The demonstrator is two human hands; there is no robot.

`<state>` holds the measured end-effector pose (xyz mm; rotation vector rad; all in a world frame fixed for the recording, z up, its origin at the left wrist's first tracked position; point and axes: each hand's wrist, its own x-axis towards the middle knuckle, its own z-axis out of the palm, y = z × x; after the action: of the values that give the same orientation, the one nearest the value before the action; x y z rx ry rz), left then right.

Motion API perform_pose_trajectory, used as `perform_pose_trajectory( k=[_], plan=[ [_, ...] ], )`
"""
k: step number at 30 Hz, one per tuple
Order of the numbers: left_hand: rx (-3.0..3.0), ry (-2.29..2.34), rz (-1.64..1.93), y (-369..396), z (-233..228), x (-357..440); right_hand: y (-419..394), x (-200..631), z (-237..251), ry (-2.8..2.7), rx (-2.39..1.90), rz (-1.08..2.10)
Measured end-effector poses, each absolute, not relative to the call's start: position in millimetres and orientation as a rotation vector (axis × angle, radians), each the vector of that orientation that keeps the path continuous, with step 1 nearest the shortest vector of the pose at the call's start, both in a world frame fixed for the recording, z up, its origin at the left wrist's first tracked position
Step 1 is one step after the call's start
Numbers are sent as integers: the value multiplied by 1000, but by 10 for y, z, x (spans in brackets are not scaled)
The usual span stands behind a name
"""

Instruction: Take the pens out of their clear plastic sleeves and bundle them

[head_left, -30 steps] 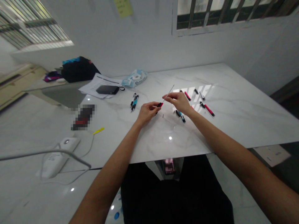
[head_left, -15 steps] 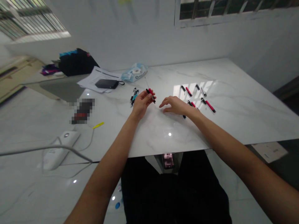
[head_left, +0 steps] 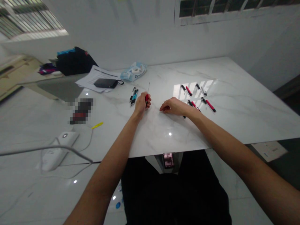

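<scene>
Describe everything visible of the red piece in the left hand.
The red piece looks like smooth plastic, with something dark beside it. It is gripped in the curled fingers of the left hand, which hide most of it, so its full shape cannot be told. A thin, pale rod sticks up above the hand, nearly upright; the join is hidden. All this is over the white, grey-veined table.

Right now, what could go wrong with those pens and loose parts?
The left hand holds a red pen piece; the thin rod poking up might slip or bend. The right hand could nudge the loose pen parts by its wrist. The left hand might also bump the nearby pens.
</scene>
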<state>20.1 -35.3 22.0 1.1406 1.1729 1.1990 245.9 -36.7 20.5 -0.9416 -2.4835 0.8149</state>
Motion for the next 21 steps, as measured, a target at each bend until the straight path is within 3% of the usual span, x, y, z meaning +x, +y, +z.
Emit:
perform_pose_trajectory(
  k=[11, 21],
  plan=[
    [1530, 1519, 1050, -414, 217, 250, -320, 2418, 126, -2277, -1012, 667],
    [2070, 1647, 819, -463, 198, 186, 64, 2712, 34, -1343, -940, 1052]
  ],
)
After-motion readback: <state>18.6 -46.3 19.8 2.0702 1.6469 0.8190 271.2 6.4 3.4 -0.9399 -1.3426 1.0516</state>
